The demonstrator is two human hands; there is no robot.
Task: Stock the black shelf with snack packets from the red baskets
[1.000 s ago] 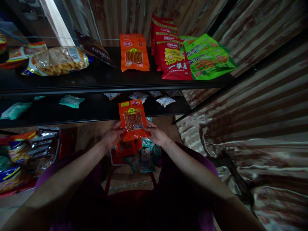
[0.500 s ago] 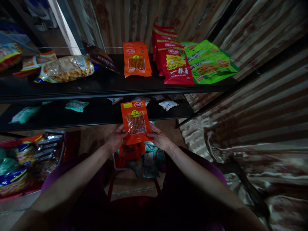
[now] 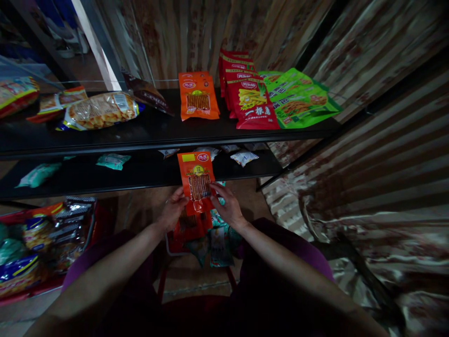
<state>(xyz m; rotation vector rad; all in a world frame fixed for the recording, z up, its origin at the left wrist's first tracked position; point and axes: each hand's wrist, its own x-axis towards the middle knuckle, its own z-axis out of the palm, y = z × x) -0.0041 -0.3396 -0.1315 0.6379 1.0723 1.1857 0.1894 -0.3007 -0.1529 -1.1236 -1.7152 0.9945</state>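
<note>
Between my two hands is an orange snack packet, with a clear window showing brown strips. It stands upright in front of the lower shelf. My left hand pinches its lower left edge. My right hand is at its right edge, fingers over the front beside the window. Below it, more orange packets and several teal-green packets lie in a basket between my knees. On the upper shelf stand similar orange packets, next to red snack bags.
The black upper shelf also bears green bags, a clear bag of golden snacks and a brown bag. White packets and teal packets lie on the lower shelf. A red basket of snacks stands left.
My right hand's fingers have shifted from the packet's lower right edge up onto its front. The left hand still pinches the packet. The whole view has tipped slightly upward.
</note>
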